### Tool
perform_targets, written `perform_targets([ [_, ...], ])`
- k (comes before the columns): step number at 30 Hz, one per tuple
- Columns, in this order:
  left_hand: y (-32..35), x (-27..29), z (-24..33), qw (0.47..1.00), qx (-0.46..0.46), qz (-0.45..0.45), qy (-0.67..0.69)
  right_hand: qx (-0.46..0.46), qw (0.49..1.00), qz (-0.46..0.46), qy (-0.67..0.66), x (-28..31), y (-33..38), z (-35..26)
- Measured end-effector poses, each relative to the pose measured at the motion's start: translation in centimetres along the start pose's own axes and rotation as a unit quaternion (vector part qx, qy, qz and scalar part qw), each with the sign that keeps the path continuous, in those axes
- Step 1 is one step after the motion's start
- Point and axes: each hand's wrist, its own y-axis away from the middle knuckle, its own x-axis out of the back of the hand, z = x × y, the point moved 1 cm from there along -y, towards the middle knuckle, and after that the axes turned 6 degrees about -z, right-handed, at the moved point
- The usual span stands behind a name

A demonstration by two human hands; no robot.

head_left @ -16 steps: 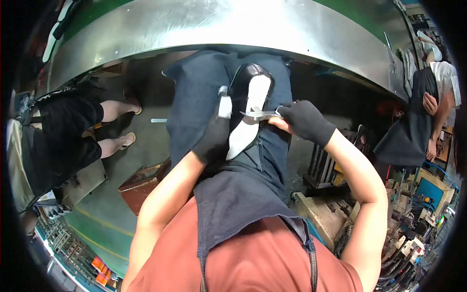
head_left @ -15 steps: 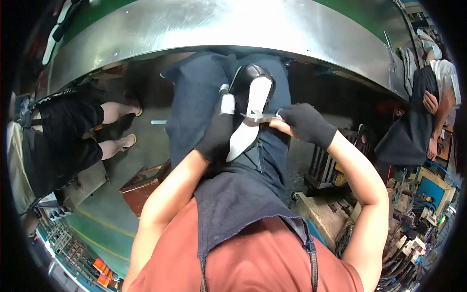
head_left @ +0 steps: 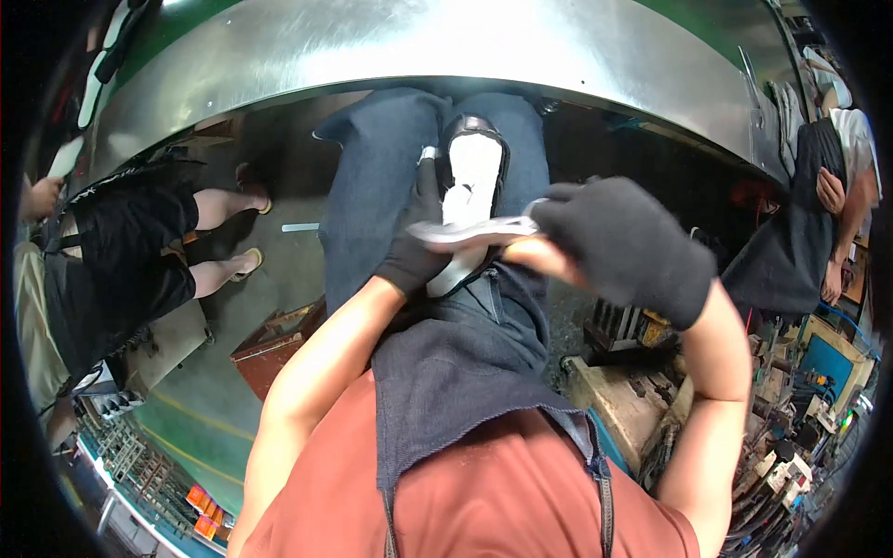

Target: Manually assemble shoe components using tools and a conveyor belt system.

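A black shoe with a white sole point(head_left: 474, 167) lies sole-up on my lap, over a dark denim apron point(head_left: 465, 363). My left hand point(head_left: 419, 232), in a black glove, grips the shoe's left side. My right hand point(head_left: 625, 246), also in a black glove, is closed on a silvery metal tool point(head_left: 470, 229). The tool reaches left across the sole to the left hand's fingers. It is blurred, so I cannot tell what kind of tool it is.
A curved sheet-metal table edge point(head_left: 465, 46) runs across the top. A person in black shorts point(head_left: 139, 251) sits at the left; another in a dark apron point(head_left: 791, 242) stands at the right. A brown box point(head_left: 279, 339) sits on the green floor. Machine parts point(head_left: 633, 372) crowd the lower right.
My right hand has come up toward the camera and slightly right, and the metal tool now stretches further across the sole. The left hand stays on the shoe.
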Motion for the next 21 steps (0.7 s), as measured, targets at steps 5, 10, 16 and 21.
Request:
perform_targets([
  [5, 2.2, 1.4, -0.5, 0.977, 0.044, -0.193, 0.075, 0.028, 0.993, 0.025, -0.116, -10.2, -1.0, 5.2],
  [10, 6.5, 1.5, 0.9, 0.983, 0.077, -0.145, 0.078, 0.021, 0.970, 0.047, -0.236, -12.3, 1.6, 2.1],
  [16, 6.4, 0.3, 0.7, 0.994, -0.015, -0.102, 0.044, -0.072, 0.925, -0.005, -0.372, -15.0, 3.4, 3.2],
  [21, 6.9, 0.1, 0.3, 0.995, -0.053, -0.072, 0.049, -0.132, 0.932, -0.051, -0.333, -11.9, 1.6, 0.0],
])
